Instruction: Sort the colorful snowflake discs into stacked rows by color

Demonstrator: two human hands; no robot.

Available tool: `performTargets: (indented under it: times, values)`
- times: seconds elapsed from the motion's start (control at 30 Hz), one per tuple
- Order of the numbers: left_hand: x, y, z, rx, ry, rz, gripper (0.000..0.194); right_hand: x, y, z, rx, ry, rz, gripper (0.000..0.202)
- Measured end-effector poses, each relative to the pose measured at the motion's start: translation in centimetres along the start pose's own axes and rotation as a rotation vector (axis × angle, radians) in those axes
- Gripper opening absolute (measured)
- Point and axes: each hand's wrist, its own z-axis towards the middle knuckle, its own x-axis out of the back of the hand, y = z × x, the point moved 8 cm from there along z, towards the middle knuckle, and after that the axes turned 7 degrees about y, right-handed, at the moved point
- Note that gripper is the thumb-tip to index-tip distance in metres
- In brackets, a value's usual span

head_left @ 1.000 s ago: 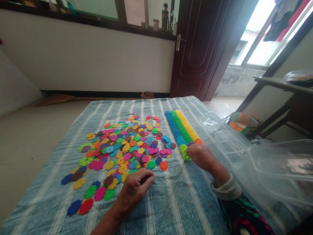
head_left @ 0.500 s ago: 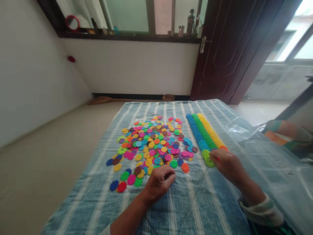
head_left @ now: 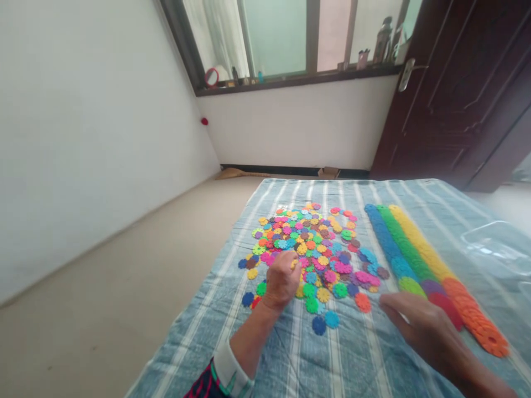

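Many notched plastic discs [head_left: 322, 260] in mixed colours lie in a loose pile on a striped cloth [head_left: 327, 365]. My left hand [head_left: 281, 282] is over the pile's near left part, thumb and fingers pinched at what looks like a yellow disc [head_left: 294, 263]. To the right, overlapping discs form long blue [head_left: 381, 235], green [head_left: 404, 240] and yellow [head_left: 418, 240] rows. Nearer ends carry lime [head_left: 411, 286], purple, red and orange discs [head_left: 477, 315]. My right hand [head_left: 431, 326], somewhat blurred, is beside the red discs [head_left: 446, 308], fingers stretched leftward with nothing visible in them.
A clear plastic container [head_left: 495, 246] rests at the right side of the cloth. Beyond the far edge are a white wall, a window sill [head_left: 298, 82] with small items and a dark door [head_left: 448, 99]. A broom [head_left: 236, 173] lies on the floor.
The view has swung left. My left hand has moved from the pile's near edge onto the discs. My right hand has left the lime disc and drawn back towards the pile.
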Motion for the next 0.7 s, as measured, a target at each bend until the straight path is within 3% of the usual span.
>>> performTargets:
  times: [0.13, 0.23, 0.3, 0.47, 0.63, 0.7]
  values:
    - [0.6, -3.9, 0.9, 0.134, 0.010, 0.326, 0.035, -1.1, -0.4, -0.4, -0.003, -0.066, 0.018, 0.040]
    - [0.2, -5.1, 0.6, 0.235, -0.087, 0.453, 0.052, -1.7, -0.5, -0.7, -0.005, -0.105, 0.031, 0.040]
    - [-0.8, -4.5, 0.2, 0.201, -0.180, 0.432, 0.052, -2.0, -0.6, -0.9, -0.001, -0.126, 0.041, 0.040]
    - [-3.1, -0.4, -1.3, -0.073, -0.351, 0.209, 0.048, -2.1, -0.5, -1.1, -0.013, -0.131, 0.061, 0.038]
    - [-2.6, 1.2, -1.3, -0.173, -0.291, 0.125, 0.017, -2.2, -0.1, -1.1, -0.026, -0.142, 0.085, 0.036]
    - [-2.0, 0.9, -0.7, -0.171, -0.247, 0.123, 0.017, -2.2, -0.1, -1.0, -0.020, -0.150, 0.104, 0.036]
